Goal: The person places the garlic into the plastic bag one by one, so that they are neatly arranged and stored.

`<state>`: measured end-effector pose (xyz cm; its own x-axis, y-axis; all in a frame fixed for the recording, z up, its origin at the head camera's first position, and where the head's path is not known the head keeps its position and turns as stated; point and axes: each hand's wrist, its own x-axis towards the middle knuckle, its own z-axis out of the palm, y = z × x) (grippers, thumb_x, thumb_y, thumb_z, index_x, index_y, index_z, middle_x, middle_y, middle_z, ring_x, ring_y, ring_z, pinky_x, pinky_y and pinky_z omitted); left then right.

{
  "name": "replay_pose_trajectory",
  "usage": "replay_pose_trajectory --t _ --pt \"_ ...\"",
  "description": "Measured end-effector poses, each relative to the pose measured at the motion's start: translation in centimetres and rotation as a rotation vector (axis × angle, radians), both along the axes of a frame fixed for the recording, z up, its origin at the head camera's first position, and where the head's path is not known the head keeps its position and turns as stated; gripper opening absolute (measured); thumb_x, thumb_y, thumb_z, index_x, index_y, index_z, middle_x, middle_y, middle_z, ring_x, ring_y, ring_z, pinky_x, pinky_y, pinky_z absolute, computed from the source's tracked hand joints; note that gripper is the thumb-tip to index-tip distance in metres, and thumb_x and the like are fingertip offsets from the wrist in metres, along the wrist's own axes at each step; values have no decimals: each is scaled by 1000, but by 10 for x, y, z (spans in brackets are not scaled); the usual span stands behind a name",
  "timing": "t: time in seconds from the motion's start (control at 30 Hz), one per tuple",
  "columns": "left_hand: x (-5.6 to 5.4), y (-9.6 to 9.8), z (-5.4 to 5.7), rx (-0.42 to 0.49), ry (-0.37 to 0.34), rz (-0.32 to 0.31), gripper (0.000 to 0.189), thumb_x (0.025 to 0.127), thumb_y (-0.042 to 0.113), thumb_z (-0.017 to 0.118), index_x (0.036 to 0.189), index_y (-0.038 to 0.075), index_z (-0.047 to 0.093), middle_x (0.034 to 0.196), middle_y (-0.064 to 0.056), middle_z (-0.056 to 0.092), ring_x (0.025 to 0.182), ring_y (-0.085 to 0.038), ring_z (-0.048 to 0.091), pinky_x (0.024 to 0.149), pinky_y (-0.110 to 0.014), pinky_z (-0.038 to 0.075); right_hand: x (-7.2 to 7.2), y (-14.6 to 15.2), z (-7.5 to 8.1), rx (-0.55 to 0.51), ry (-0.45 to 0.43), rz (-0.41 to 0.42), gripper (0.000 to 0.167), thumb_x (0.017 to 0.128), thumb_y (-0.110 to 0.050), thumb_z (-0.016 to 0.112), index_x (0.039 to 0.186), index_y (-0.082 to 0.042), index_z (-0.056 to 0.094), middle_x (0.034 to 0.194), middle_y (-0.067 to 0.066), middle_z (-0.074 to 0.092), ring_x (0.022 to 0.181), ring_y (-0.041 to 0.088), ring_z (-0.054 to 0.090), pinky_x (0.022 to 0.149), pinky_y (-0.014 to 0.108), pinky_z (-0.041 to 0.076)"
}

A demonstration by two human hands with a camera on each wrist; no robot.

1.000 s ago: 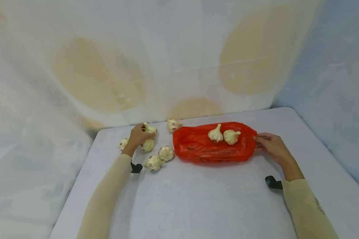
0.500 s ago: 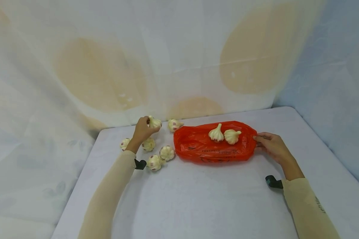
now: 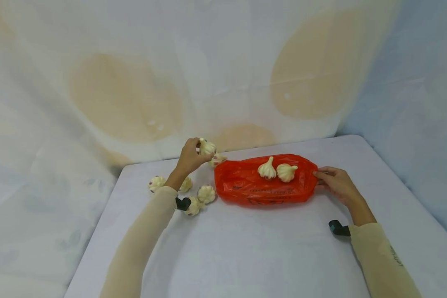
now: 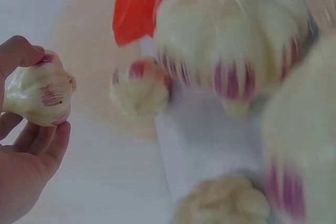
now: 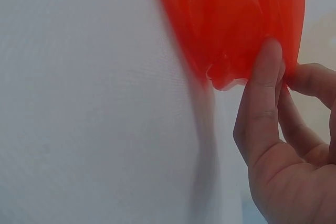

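Observation:
My left hand (image 3: 192,158) pinches a garlic bulb (image 3: 207,147) between thumb and fingers, raised near the table's back edge. In the left wrist view that garlic bulb (image 4: 42,88) shows purple streaks and its root end. At the right, my right hand (image 3: 335,183) pinches the right end of a red plastic bag (image 3: 238,182); the right wrist view shows thumb and fingers on the bag's edge (image 5: 226,35). Inside the bag's wide opening lie two garlic bulbs, one with its stem up (image 3: 267,169) and one tilted right (image 3: 286,172).
A garlic bulb (image 3: 217,160) lies by the bag's back left corner, partly behind the left hand. Several more lie left of the bag, among them a bulb (image 3: 206,194) near its side and one (image 3: 157,183) farther left. Patterned cloth (image 3: 223,82) hangs behind the white table (image 3: 253,248).
My left hand has lifted a garlic bulb from the left group and carried it right, toward the bag. The right hand keeps its hold on the bag in the same place.

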<state>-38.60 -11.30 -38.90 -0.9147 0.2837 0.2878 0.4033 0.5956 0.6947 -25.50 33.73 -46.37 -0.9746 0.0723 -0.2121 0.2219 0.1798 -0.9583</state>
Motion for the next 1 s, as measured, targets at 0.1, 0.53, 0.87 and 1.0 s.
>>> replay_pose_trajectory --t 0.1,0.53,0.87,1.0 --pt "4 13 1 11 -9 -36 50 78 18 78 118 -2 56 115 -15 51 105 -26 51 86 -37 53 0 -2 0 10 -2 5 63 97 -40 59 137 6 44 111 5 59 85 9 64 80 25 55" --pt "10 70 -16 -19 -21 -170 52 76 14 79 120 -2 56 116 -13 51 102 -23 53 83 -31 53 -2 -5 1 2 -11 -15 62 97 -39 59 136 6 45 120 14 55 85 8 63 82 28 55" --pt "16 95 -33 -98 12 -200 49 74 17 81 113 -1 59 111 -13 52 97 -22 50 76 -27 49 -1 -5 2 20 -3 -9 61 98 -40 58 136 6 45 131 24 48 89 10 62 81 25 54" --pt "20 100 -36 -139 -11 -202 49 75 20 80 115 0 58 111 -12 52 95 -22 51 78 -28 49 1 -6 4 25 -12 -12 62 98 -39 57 137 6 44 133 24 47 89 11 61 82 26 54"
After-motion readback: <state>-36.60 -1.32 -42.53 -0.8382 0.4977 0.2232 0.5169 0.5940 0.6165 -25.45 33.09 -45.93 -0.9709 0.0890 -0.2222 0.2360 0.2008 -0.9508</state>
